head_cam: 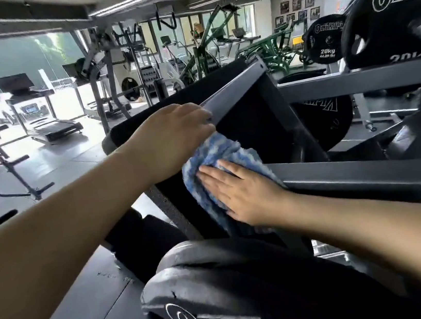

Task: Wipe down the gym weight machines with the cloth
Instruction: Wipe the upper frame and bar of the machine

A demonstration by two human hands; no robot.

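Observation:
A fluffy blue-and-white cloth (218, 155) lies against the dark footplate (252, 118) of a grey weight machine (369, 177). My right hand (237, 188) presses flat on the cloth with straight fingers. My left hand (174, 137) grips the upper part of the cloth at the plate's grey metal edge (234, 85); its fingertips are hidden behind the edge and the cloth.
Black Olympic weight plates sit close by: one stack at the bottom (222, 292), others at the upper right (393, 6) and a 20kg plate (325, 40). Treadmills (43, 112) and other machines stand across the grey floor (56, 164) to the left.

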